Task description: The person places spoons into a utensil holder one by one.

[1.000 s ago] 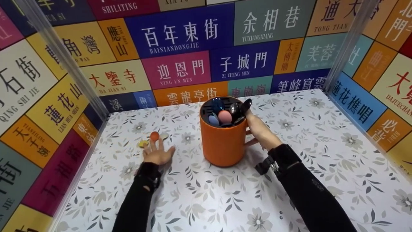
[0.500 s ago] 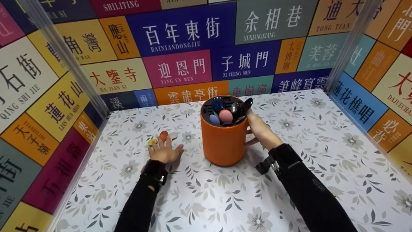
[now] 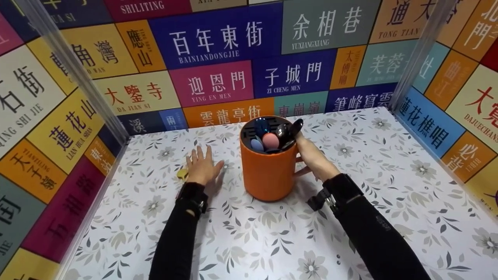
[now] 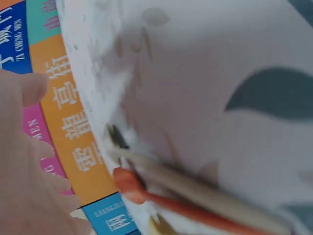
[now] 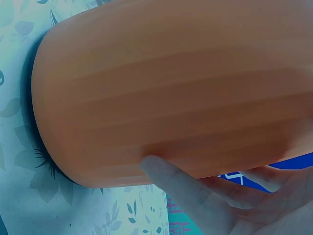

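An orange mug-shaped holder [image 3: 268, 175] with a black slotted top stands upright on the table, several spoons upright in it with heads showing. My right hand [image 3: 315, 157] holds its right side by the handle; in the right wrist view a finger [image 5: 181, 186] touches the orange wall, and the fingers behind it are hidden. Left of the holder, my left hand [image 3: 203, 167] lies low over the table, fingers spread. A yellow spoon head [image 3: 181, 174] shows beside it. In the left wrist view lie an orange spoon [image 4: 129, 186], a beige spoon [image 4: 190, 178] and a bit of yellow.
The table [image 3: 241, 241] has a white cover printed with grey leaves and flowers. Panels with coloured street-name signs [image 3: 218, 37] enclose its back and both sides. Clear corner strips [image 3: 87, 77] run down to the table at the left and right.
My left hand has moved rightward and farther forward, and now covers the orange and pale spoon heads. The spoons shifted a little right with it. The right hand and holder stay in place.
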Demonstrator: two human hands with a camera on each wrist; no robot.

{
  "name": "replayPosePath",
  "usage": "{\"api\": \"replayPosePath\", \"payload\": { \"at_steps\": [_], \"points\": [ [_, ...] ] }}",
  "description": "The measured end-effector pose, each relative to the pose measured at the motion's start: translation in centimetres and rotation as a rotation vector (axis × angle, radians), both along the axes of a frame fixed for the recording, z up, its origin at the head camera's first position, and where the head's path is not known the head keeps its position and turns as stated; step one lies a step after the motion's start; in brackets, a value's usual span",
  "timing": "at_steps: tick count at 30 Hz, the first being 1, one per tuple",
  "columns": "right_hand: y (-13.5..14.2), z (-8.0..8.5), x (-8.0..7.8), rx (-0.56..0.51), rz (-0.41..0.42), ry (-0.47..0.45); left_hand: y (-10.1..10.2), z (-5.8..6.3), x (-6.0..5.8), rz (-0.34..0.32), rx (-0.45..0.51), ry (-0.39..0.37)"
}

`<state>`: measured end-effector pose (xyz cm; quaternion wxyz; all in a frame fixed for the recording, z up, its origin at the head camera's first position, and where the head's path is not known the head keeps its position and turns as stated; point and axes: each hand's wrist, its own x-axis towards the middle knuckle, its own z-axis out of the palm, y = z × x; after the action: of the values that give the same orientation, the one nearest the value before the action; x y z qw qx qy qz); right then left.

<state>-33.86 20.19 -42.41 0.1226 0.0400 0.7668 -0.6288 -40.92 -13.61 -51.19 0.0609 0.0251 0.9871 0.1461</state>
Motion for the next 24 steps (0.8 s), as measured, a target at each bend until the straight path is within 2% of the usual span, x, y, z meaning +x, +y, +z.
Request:
{"api": "replayPosePath", "payload": {
  "at_steps": [4,10,15,20,24],
  "points": [
    [-0.2,0.0,0.0,0.0,0.011,0.002,0.5,-0.8,0.3,0.018,-0.018,0.014],
    [-0.4,0.0,0.1,-0.005,0.012,-0.002,1.3,-1.0,0.9,-0.007,-0.13,0.023],
    [-0.4,0.0,0.1,-0.003,0.012,0.005,2.0,-1.4,0.7,-0.05,-0.162,0.106],
    [-0.3,0.0,0.1,-0.001,0.023,0.008,2.3,-1.7,0.5,-0.086,-0.135,0.193],
    [-0.1,0.1,0.0,0.003,0.014,0.005,2.6,-1.1,0.6,-0.099,-0.036,0.169]
  ]
}}
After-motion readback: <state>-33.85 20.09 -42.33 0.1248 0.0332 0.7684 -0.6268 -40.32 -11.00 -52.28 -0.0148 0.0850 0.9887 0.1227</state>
